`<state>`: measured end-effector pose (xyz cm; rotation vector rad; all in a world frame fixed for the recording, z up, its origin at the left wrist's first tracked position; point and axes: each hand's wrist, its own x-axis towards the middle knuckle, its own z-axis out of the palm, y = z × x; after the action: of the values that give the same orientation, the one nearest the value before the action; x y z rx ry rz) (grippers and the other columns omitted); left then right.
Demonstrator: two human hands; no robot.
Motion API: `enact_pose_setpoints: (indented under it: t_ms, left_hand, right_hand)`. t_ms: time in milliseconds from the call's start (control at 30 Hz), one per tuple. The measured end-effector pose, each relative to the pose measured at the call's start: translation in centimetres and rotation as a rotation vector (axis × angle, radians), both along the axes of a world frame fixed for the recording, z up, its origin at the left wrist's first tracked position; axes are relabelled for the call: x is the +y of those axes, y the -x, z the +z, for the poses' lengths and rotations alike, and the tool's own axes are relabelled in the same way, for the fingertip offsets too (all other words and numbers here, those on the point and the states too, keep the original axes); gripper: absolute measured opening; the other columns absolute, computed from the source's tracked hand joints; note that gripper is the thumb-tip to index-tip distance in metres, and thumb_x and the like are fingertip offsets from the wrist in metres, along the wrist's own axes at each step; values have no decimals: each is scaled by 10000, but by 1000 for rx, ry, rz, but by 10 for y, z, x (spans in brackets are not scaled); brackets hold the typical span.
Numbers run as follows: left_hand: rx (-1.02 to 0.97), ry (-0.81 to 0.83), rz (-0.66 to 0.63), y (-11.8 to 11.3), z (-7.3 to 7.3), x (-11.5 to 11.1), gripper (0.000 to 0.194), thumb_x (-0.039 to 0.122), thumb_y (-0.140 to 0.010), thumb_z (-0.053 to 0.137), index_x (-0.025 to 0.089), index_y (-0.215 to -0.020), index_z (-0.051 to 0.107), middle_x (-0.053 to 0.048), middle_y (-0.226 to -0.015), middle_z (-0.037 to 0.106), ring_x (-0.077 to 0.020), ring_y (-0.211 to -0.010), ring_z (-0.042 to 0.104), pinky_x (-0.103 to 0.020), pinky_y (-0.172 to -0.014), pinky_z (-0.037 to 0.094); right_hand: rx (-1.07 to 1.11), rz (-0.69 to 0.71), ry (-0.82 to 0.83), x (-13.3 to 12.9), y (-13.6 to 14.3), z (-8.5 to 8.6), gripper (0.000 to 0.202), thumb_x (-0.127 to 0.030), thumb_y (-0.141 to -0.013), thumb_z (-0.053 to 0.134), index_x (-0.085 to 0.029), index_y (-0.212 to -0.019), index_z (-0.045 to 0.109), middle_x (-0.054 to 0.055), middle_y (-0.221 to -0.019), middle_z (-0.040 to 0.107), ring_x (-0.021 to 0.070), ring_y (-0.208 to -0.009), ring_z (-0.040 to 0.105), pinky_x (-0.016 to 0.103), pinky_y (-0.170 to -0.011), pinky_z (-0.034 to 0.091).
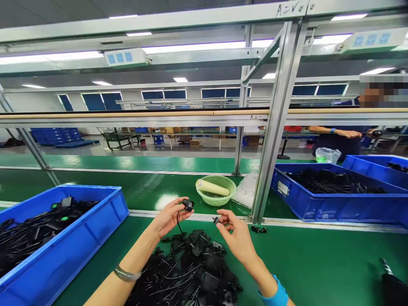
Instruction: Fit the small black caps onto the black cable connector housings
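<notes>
My left hand (168,217) grips a small black power adapter (188,205), its open face turned toward the right and its cable hanging down. Between the fingertips of my right hand (234,233) is a small black plug piece (216,220) with short pins pointing left. A gap separates the two parts. Below both hands lies a heap of black adapters and cables (194,272) on the green table (318,259). A couple of small black pieces (259,229) rest to the right of my right hand.
A blue bin (108,221) of black adapters stands on the left, another blue bin (334,208) of cables on the right. Beyond my hands are a green basket (213,200) holding a yellow roll, a clear bag (247,191) and a metal post (270,140). A co-worker's hand (349,133) shows far right.
</notes>
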<state>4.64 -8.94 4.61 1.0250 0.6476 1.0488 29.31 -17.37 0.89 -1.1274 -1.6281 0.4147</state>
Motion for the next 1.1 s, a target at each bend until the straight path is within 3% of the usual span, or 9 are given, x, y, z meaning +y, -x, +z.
enact_pose_setpoints:
  t_ms: [33, 133, 267, 500, 600, 767, 833, 967, 1100]
  left_hand:
    - [-2, -6, -27, -1, 3, -11, 474, 156, -771, 781, 114, -1191, 567, -134, -1040, 694, -259, -926, 718, -293, -813, 595]
    - [-3, -38, -112, -4, 8, -36, 541, 207, -773, 819, 139, -1242, 559, -108, -1054, 686, -241, -930, 716, -290, -829, 599]
    - [-19, -70, -179, -5, 6, -56, 532, 212, -815, 795, 163, -1292, 566, -95, -1092, 675, -197, -945, 702, -286, -857, 595]
    - [-79, -49, -172, 0, 1, -75, 486, 207, -798, 814, 151, -1235, 609, -87, -1084, 682, -159, -908, 694, -289, -876, 589]
    - [-64, -87, -157, 1, 2, -87, 507, 219, -791, 822, 159, -1242, 599, -85, -1086, 682, -147, -882, 689, -289, -875, 584]
    - [-39, -196, -122, 5, 1, -109, 501, 240, -753, 854, 159, -1169, 587, -91, -1028, 699, -187, -947, 679, -337, -913, 563]
    - [-24, -201, -97, 8, -1, -118, 516, 267, -752, 856, 157, -1168, 571, -102, -1050, 699, -193, -943, 684, -343, -930, 551]
    - [-24, -185, -65, 13, -5, -133, 561, 298, -745, 862, 149, -1188, 551, -120, -1107, 684, -182, -963, 674, -336, -955, 531]
    - [28, -230, -78, 14, -11, -144, 591, 323, -725, 869, 155, -1187, 542, -113, -1079, 675, -190, -947, 671, -341, -926, 532]
  right_hand:
    - [8, 21, -71, -3, 13, 10, 194, -248, -913, 570, -168, -1069, 653, 22, -896, 640, 103, -784, 602, 178, -642, 495]
    - [-82, 19, -283, -8, 39, 26, 135, -160, -916, 582, -173, -1016, 672, 8, -926, 649, 86, -795, 599, 180, -676, 484]
    - [-160, -17, -402, -10, 53, 27, 199, -113, -933, 566, -162, -1092, 675, 26, -979, 639, 107, -864, 615, 215, -748, 495]
    - [-167, -32, -505, -28, 61, 28, 94, -160, -953, 576, -162, -994, 661, -10, -926, 655, 73, -829, 618, 172, -747, 460]
    - [-281, -109, -498, -33, 64, 27, 274, -324, -1026, 473, -158, -927, 667, 11, -874, 654, 103, -784, 609, 220, -704, 414]
    - [-359, -186, -379, -41, 70, 27, 591, -478, -1054, 324, -150, -630, 575, 36, -596, 550, 122, -527, 428, 297, -550, 172]
    - [-353, -169, -305, -51, 72, 30, 562, -460, -1060, 313, -157, -665, 573, 17, -591, 546, 114, -520, 412, 282, -544, 174]
    - [-368, -87, -201, -79, 72, 35, 155, -291, -997, 508, -166, -1037, 590, -4, -812, 615, 107, -707, 540, 214, -641, 318]
    - [-442, -87, -112, -94, 76, 33, 190, -225, -1002, 448, -131, -920, 591, 79, -953, 618, 173, -878, 559, 260, -735, 325]
